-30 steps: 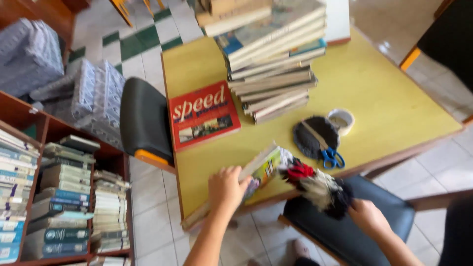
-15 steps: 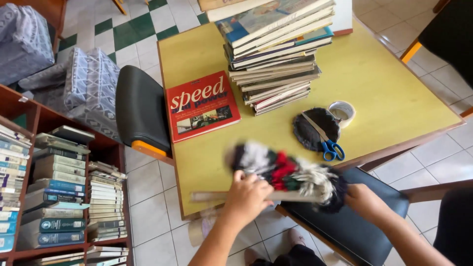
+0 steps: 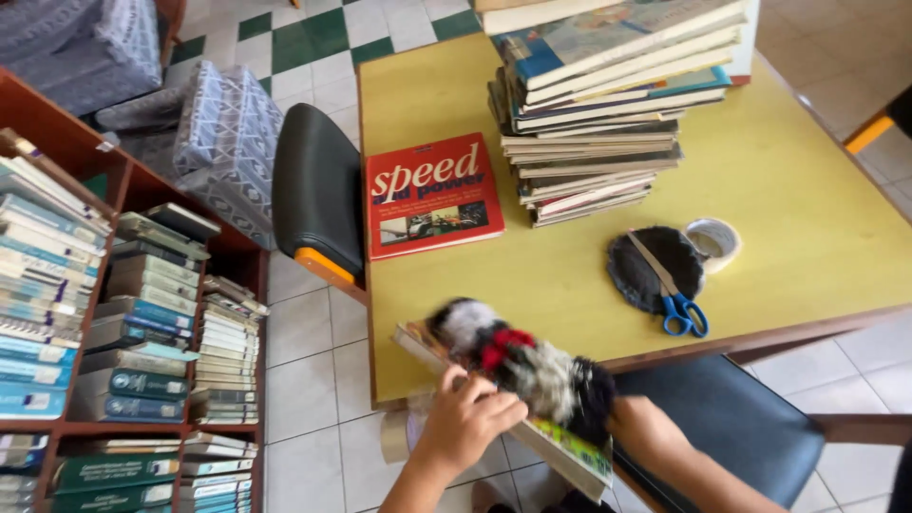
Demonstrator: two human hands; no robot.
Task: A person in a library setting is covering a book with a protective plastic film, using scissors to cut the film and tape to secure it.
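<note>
The book (image 3: 556, 446) you hold sits tilted at the near edge of the yellow table (image 3: 817, 218), a blurred feather duster (image 3: 522, 366) across it. Your left hand (image 3: 465, 418) grips the book; your right hand (image 3: 632, 423) closes on the duster's end. Scissors (image 3: 670, 290) lie well apart.

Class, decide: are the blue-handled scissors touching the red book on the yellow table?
Apart. The head view shows the scissors lying on a dark round pad, bare yellow table separating them from the red book.
</note>
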